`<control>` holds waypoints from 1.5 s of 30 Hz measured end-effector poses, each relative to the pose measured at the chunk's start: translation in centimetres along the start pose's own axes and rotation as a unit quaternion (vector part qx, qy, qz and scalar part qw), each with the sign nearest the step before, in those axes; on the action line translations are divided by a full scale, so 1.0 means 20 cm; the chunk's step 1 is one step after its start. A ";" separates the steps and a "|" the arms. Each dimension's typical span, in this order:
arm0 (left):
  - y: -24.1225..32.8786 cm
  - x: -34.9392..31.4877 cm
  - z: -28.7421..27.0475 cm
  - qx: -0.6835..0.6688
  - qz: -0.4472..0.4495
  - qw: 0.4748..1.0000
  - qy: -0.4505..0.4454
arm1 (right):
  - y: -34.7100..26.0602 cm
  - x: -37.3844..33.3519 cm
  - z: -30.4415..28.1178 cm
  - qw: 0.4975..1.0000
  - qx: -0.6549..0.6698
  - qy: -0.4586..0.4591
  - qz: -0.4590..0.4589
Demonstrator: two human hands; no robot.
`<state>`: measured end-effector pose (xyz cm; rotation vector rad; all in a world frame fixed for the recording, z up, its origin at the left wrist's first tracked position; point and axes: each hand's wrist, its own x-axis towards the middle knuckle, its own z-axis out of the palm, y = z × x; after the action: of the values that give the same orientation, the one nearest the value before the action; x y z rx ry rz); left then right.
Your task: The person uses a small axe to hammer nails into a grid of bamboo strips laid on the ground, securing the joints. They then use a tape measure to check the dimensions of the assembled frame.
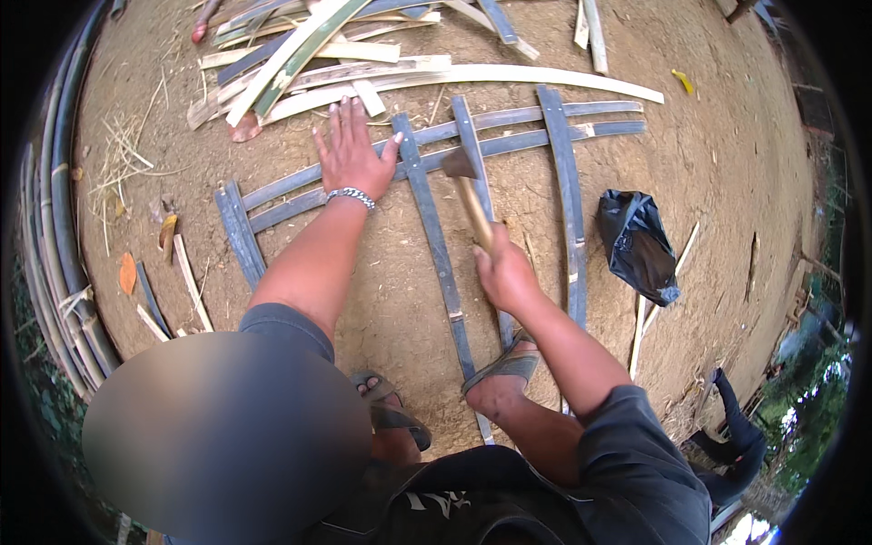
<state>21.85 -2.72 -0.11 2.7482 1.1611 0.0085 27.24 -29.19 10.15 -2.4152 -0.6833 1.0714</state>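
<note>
On bare ground before me lies a frame of dark split-bamboo slats. Two long, slightly curved cross slats [520,142] run left to right, and several upright slats [431,227] cross them. My left hand [354,156] rests palm down, fingers spread, over the cross slats left of an upright slat. In my right hand [506,271] is a wooden-handled tool [474,211] with a dark metal head; hammer or hatchet, I cannot tell. Its head is above the cross slats, beside the middle upright slat [479,163]. My sandaled right foot [504,381] is at the slats' near ends.
A pile of split bamboo strips [327,68] lies beyond the frame. To its right sits a crumpled black plastic bag [639,245]. Long bamboo poles [62,200] line the left edge. Loose strips [193,282] and dry leaves are scattered about. Another person's dark-clothed limb [740,427] shows at lower right.
</note>
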 end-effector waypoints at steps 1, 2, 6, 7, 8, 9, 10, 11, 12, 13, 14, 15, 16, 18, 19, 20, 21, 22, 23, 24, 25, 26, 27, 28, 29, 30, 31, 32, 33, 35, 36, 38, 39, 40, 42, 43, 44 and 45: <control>-0.01 0.00 0.00 0.002 -0.001 1.000 0.007 | 0.05 -0.04 -0.08 0.999 0.009 -0.017 0.050; 0.00 0.00 0.01 0.001 0.001 1.000 0.009 | 0.12 -0.12 -0.18 0.999 -0.012 -0.004 0.040; 0.04 0.01 -0.02 0.027 -0.005 0.999 -0.039 | 0.54 -0.54 -0.60 0.998 -0.052 0.018 0.017; 0.04 0.01 0.00 0.025 0.003 0.999 -0.022 | 0.61 -0.69 -0.70 0.998 -0.044 0.005 0.041; 0.02 0.01 0.04 0.025 0.013 1.000 -0.004 | 0.68 -0.85 -0.75 0.997 -0.050 0.038 0.047; -0.05 0.02 0.06 -0.009 0.028 0.999 0.028 | 0.77 -1.01 -0.79 0.993 -0.055 0.052 0.091; -0.07 0.01 0.08 -0.047 0.043 0.996 0.055 | 0.87 -1.17 -0.80 0.990 -0.052 0.092 0.094; 0.01 -0.02 0.09 -0.083 0.041 0.989 0.112 | 0.96 -1.33 -0.79 0.984 -0.053 0.137 0.100; 0.07 -0.05 0.07 -0.118 0.035 0.978 0.169 | 1.02 -1.44 -0.76 0.977 -0.054 0.181 0.101; 0.16 -0.07 0.03 -0.153 0.023 0.963 0.222 | 1.06 -1.51 -0.71 0.966 -0.024 0.215 0.144; 0.31 -0.09 0.02 -0.200 0.102 0.952 0.208 | 1.13 -1.55 -0.63 0.946 0.018 0.276 0.171; 0.53 -0.15 -0.04 -0.243 0.180 0.933 0.194 | 1.20 -1.56 -0.50 0.919 0.060 0.336 0.196; 0.74 -0.23 -0.12 -0.279 0.255 0.909 0.177 | 1.22 -1.54 -0.39 0.888 0.105 0.391 0.217; 1.15 -0.35 -0.24 -0.372 0.428 0.820 0.078 | 1.09 -1.42 -0.33 0.805 0.317 0.428 0.262; 1.34 -0.38 -0.23 -0.431 0.492 0.756 0.039 | 1.11 -1.41 -0.32 0.797 0.364 0.419 0.236; 1.52 -0.44 -0.23 -0.439 0.546 0.713 -0.017 | 1.13 -1.42 -0.30 0.787 0.408 0.410 0.215; 1.67 -0.48 -0.24 -0.445 0.593 0.667 -0.069 | 1.13 -1.44 -0.29 0.791 0.405 0.397 0.228; 1.78 -0.50 -0.20 -0.373 0.609 0.691 -0.114 | 1.13 -1.45 -0.28 0.797 0.403 0.383 0.235; 1.88 -0.53 -0.13 -0.305 0.617 0.708 -0.156 | 1.13 -1.46 -0.28 0.805 0.395 0.370 0.243; 1.95 -0.53 -0.05 -0.246 0.611 0.735 -0.162 | 1.10 -1.47 -0.27 0.798 0.417 0.359 0.248; 2.01 -0.50 0.04 -0.185 0.599 0.761 -0.165 | 1.06 -1.47 -0.27 0.792 0.436 0.346 0.250; 2.06 -0.49 0.12 -0.123 0.584 0.785 -0.165 | 1.03 -1.48 -0.26 0.787 0.456 0.333 0.249; 2.09 -0.51 0.16 -0.068 0.582 0.794 -0.163 | 1.01 -1.53 -0.26 0.793 0.443 0.321 0.270; 2.15 -0.52 0.18 -0.013 0.581 0.800 -0.149 | 1.01 -1.57 -0.25 0.798 0.429 0.317 0.281; 2.18 -0.51 0.18 -0.003 0.569 0.807 -0.158 | 1.04 -1.58 -0.20 0.789 0.451 0.321 0.266; 2.18 -0.51 0.20 0.014 0.557 0.813 -0.170 | 1.07 -1.59 -0.13 0.777 0.480 0.319 0.251; 2.17 -0.49 0.24 0.000 0.590 0.793 -0.151 | 1.09 -1.60 -0.10 0.776 0.481 0.320 0.254; 2.14 -0.49 0.27 -0.012 0.623 0.770 -0.137 | 1.10 -1.59 -0.08 0.773 0.482 0.319 0.261; 2.14 -0.51 0.29 -0.025 0.620 0.775 -0.124 | 1.10 -1.61 -0.08 0.775 0.484 0.311 0.260; 2.15 -0.52 0.31 -0.031 0.624 0.773 -0.107 | 1.11 -1.59 -0.14 0.781 0.487 0.300 0.250; 2.14 -0.50 0.32 -0.025 0.631 0.768 -0.106 | 1.09 -1.56 -0.19 0.781 0.488 0.294 0.254; 2.16 -0.51 0.23 -0.028 0.627 0.766 -0.137 | 1.06 -1.54 -0.25 0.778 0.489 0.281 0.277; 2.16 -0.50 0.22 -0.049 0.622 0.768 -0.147 | 1.06 -1.53 -0.26 0.785 0.484 0.276 0.270; 2.15 -0.50 0.21 -0.070 0.616 0.769 -0.157 | 1.07 -1.52 -0.27 0.792 0.479 0.272 0.263; 2.15 -0.50 0.16 -0.163 0.559 0.787 -0.200 | 1.08 -1.51 -0.28 0.804 0.471 0.261 0.251; 2.14 -0.50 0.13 -0.209 0.528 0.793 -0.222 | 1.09 -1.50 -0.28 0.810 0.468 0.256 0.244; 2.13 -0.49 0.09 -0.248 0.488 0.804 -0.233 | 1.10 -1.49 -0.28 0.816 0.465 0.250 0.237; 2.10 -0.51 0.02 -0.290 0.443 0.811 -0.248 | 1.09 -1.49 -0.28 0.820 0.463 0.249 0.228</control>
<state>44.72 -38.95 6.25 2.2380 -0.2823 -0.1942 19.95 -64.92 18.65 -1.8212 0.5351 0.6159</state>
